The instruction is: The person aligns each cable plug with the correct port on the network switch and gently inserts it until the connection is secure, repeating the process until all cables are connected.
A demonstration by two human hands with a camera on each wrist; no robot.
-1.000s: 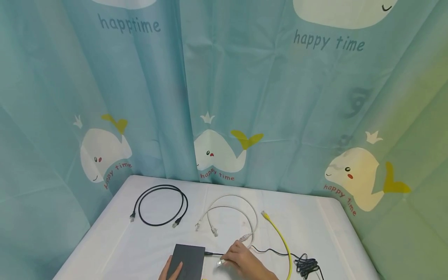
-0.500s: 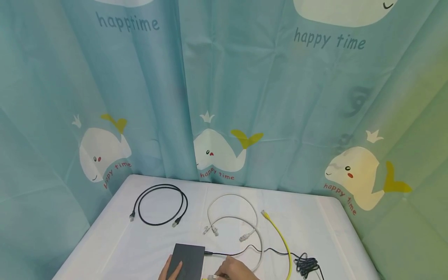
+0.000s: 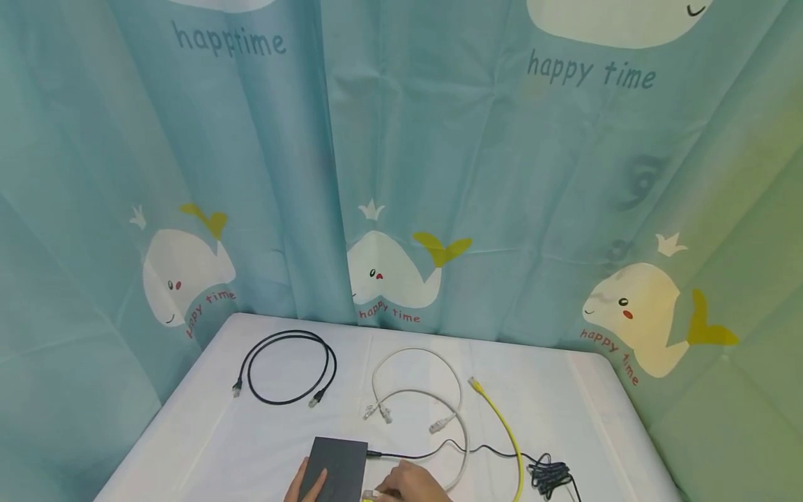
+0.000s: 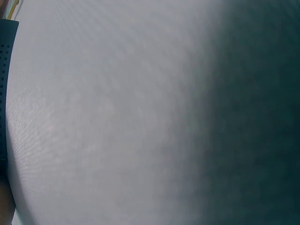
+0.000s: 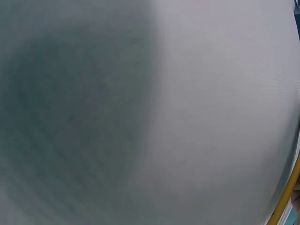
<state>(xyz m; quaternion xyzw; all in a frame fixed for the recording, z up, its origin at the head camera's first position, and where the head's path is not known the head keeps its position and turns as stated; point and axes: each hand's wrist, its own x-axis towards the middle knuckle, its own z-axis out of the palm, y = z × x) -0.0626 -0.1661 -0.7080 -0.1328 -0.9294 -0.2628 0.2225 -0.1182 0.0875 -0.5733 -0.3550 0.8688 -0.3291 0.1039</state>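
Observation:
A dark grey network switch (image 3: 339, 467) lies at the near edge of the head view, a black power plug (image 3: 373, 454) in its right side. My left hand (image 3: 312, 490) grips its left side, the thumb over the top. The perforated side of the switch (image 4: 4, 70) shows at the edge of the left wrist view. My right hand (image 3: 410, 482) pinches the clear plug end (image 3: 373, 493) of a grey network cable (image 3: 465, 446) right at the switch's right side, beside something yellow. The frame's bottom edge cuts off both hands.
On the white table (image 3: 207, 446) a coiled black network cable (image 3: 276, 403) lies at back left, a second pale network cable (image 3: 414, 349) in the middle. A yellow network cable (image 3: 502, 418) and a bundled black power lead (image 3: 548, 477) lie to the right. A blue curtain (image 3: 426, 139) hangs behind.
My right hand has moved left and nearer, carrying the grey cable's plug to the switch's right side. The grey cable's loop has shifted with it. My left hand stays on the switch.

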